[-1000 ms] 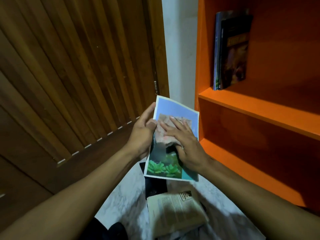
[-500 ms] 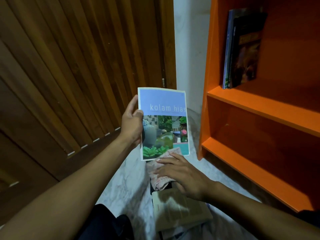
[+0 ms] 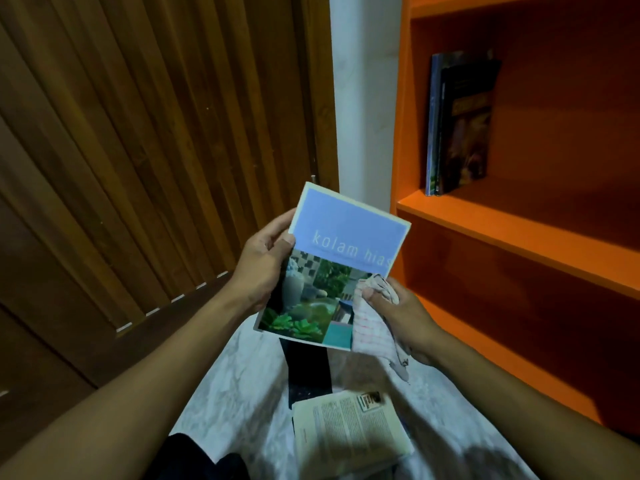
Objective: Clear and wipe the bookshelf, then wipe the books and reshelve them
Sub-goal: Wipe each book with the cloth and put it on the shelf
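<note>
My left hand [image 3: 261,268] grips the left edge of a thin book [image 3: 332,265] with a pale blue cover titled "kolam hias" and a garden photo. It is held up, tilted, in front of the orange bookshelf [image 3: 519,233]. My right hand [image 3: 398,310] pinches a white checked cloth [image 3: 372,327] against the book's lower right corner. Two or three dark books [image 3: 457,123] stand upright at the left end of the upper shelf. The shelf below them shows no books.
On the marbled floor [image 3: 235,382] below my hands lies a cream book [image 3: 349,431] with printed text on its cover, on top of a dark book [image 3: 308,368]. A slatted wooden door [image 3: 145,150] fills the left. A white wall strip [image 3: 363,98] separates it from the shelf.
The right hand slid down off the cover, dropped to the pile with the cloth, then came back up to the book's lower right corner. The book tilted to the right.
</note>
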